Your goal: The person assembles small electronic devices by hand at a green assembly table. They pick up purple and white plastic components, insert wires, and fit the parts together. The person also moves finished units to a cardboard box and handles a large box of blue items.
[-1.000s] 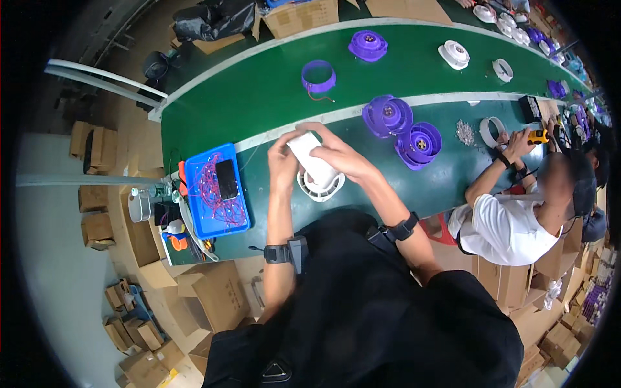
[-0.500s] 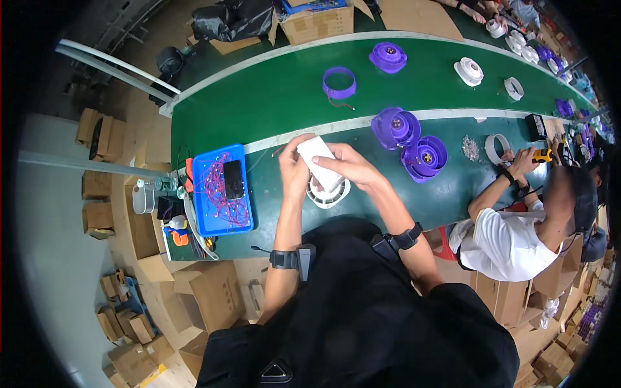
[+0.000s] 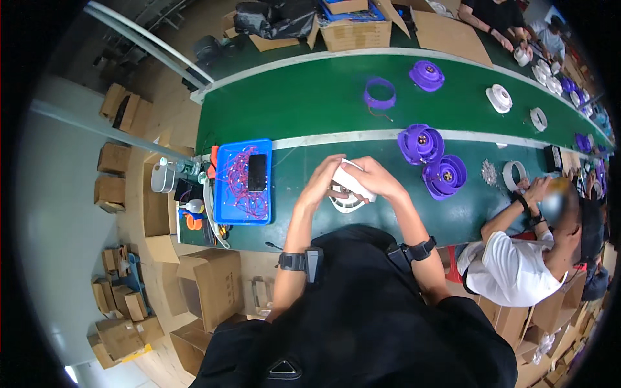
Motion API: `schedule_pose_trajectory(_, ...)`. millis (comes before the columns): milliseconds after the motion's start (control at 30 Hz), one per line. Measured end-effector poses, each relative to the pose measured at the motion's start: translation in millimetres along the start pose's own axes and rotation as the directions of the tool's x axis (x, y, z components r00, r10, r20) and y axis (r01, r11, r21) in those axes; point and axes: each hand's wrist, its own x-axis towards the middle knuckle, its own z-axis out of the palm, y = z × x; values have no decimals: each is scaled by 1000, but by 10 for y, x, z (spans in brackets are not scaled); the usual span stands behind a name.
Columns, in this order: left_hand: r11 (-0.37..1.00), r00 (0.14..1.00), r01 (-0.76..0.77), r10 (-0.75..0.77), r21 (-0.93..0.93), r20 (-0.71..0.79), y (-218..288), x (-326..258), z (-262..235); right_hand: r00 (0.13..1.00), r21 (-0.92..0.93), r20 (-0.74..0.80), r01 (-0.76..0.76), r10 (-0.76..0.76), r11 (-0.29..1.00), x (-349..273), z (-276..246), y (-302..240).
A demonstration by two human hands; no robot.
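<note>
Workshop floor and walls, with stacked cartons point(image 3: 122, 339) at the near left.

Far green strip point(image 3: 304, 97), running left to right beyond a pale rail point(image 3: 310, 138).

Near green bench point(image 3: 291, 168), this side of the rail.

Co-worker in a white shirt point(image 3: 517, 278), seated at the right; hands raised over the bench.

Blue tray point(image 3: 226, 213), left on the bench, holding tangled red wires point(image 3: 242, 191) and a dark phone point(image 3: 257, 172); probably there to keep loose leads together within left-hand reach.

Two purple housings point(image 3: 421, 143) point(image 3: 446, 176), side by side to the right of the hands; they stand between the person and the co-worker's area.

Purple housing, white housing point(image 3: 499, 98) and purple ring point(image 3: 381, 103), spaced along the far strip.

White casing, block-like point(image 3: 354, 179), one piece, at bench centre, tilted above a round white base point(image 3: 346, 205); contact between them cannot be told. Casing and fingers hide much of the base.

Left hand point(image 3: 321, 183), curled against the casing's left side, fingertips partly hidden. Right hand point(image 3: 380, 178), pinching it from the right, thumb on top; the two-sided hold seems meant to steady the tilt.

Small metal pieces point(image 3: 490, 173), heaped at the right.
</note>
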Motion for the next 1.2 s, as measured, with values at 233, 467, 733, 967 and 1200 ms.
schedule_pose_trajectory(233,996,999,-40,42,-76,33,-167,78,-115,997,-97,76,-4,11,995,-72,15,-106)
schedule_pose_trajectory(467,999,998,-36,38,-39,47,-142,-27,-63,991,15,126,36,-38,999,-118,-6,-4)
schedule_pose_trajectory(733,998,999,-10,13,-63,49,-140,-10,-93,978,-136,167,147,-124,980,-94,7,15)
schedule_pose_trajectory(967,998,999,7,-5,-63,40,-178,-21,-107,994,33,103,-28,24,999,-116,13,-24)
schedule_pose_trajectory(1200,981,998,63,-63,-186,1,-298,-8,-168,999,161,15,-34,32,986,-153,-49,30)
